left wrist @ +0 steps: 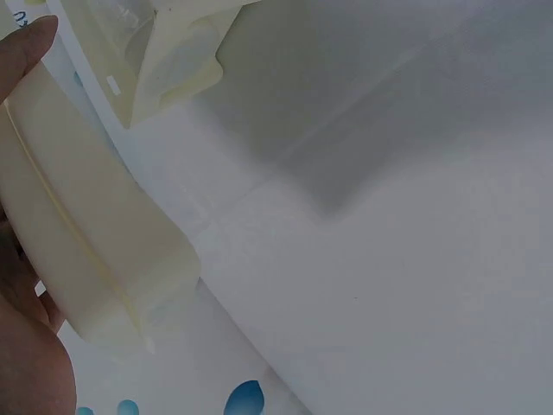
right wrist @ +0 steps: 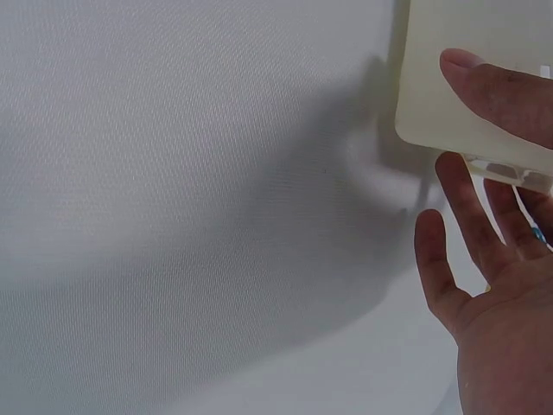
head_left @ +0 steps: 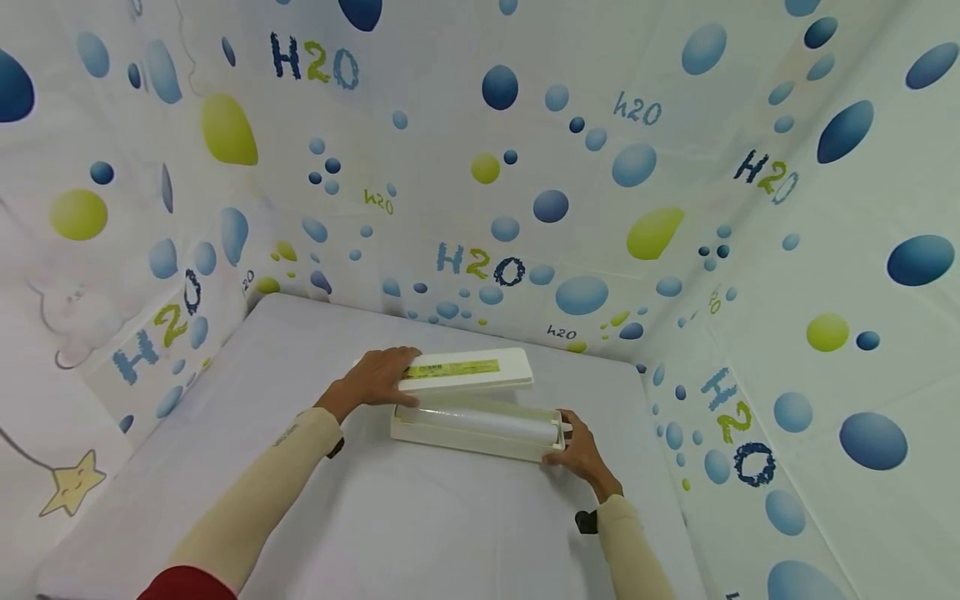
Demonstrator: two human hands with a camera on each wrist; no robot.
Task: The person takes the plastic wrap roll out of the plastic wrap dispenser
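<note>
A cream dispenser box (head_left: 465,442) lies open on the white table (head_left: 390,525), with a roll of clear film (head_left: 480,422) inside it. Its lid (head_left: 468,372), with a yellow-green label, is swung back behind the box. My left hand (head_left: 378,377) grips the lid's left end. In the left wrist view the lid (left wrist: 82,233) sits between a fingertip and the palm of that hand (left wrist: 22,350). My right hand (head_left: 577,450) holds the box's right end. In the right wrist view its thumb lies on the box wall (right wrist: 449,104) and its fingers (right wrist: 467,207) reach under the corner.
Sheets printed with blue and green bubbles and "H2O" (head_left: 480,262) wall the table on the left, back and right. The white cloth stretches bare in front of the box toward me. A yellow star (head_left: 73,482) is printed low on the left sheet.
</note>
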